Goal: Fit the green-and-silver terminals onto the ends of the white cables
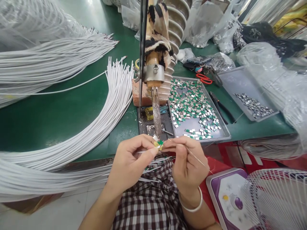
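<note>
A small green board [160, 142] sits near a thin, slanting wire [195, 156].

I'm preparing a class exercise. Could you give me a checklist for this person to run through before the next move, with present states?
1. Small green piece at the left hand's fingertips: ok.
2. Thin wire in the right hand: ok.
3. Metal collar around the soldering iron: ok.
4. Iron hot: cannot tell.
5. Iron touching the piece: cannot tell; they overlap in view.
6. Green boards within the tray: ok.
</note>
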`<act>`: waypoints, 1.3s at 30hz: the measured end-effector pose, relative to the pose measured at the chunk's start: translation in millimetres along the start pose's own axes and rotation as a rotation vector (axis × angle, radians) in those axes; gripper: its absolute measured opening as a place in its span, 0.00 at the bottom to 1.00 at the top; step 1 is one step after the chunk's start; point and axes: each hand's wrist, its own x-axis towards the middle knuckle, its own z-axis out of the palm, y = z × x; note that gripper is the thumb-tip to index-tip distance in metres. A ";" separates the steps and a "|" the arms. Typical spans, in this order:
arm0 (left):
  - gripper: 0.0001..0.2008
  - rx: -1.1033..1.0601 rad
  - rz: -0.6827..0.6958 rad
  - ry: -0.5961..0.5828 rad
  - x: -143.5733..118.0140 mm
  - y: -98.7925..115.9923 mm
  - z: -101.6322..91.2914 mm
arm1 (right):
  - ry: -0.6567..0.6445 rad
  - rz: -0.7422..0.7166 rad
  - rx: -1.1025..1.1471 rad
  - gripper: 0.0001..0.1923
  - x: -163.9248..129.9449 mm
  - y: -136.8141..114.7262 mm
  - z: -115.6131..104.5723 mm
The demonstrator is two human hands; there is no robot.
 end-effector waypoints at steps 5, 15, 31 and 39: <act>0.11 -0.072 0.007 0.026 2.5 -3.1 -1.5 | 0.057 -0.198 -0.105 0.13 5.7 -5.4 3.2; 0.11 -0.194 -0.003 0.012 2.6 -5.2 -3.7 | 0.070 -0.245 -0.198 0.13 9.8 -11.1 4.2; 0.10 -0.053 0.028 0.026 -16.6 -13.3 -6.5 | 0.099 -0.051 0.096 0.17 -0.2 -7.0 -5.4; 0.10 0.572 0.247 0.356 -80.4 -100.5 -7.4 | 0.287 0.187 0.457 0.16 -5.8 9.8 -26.4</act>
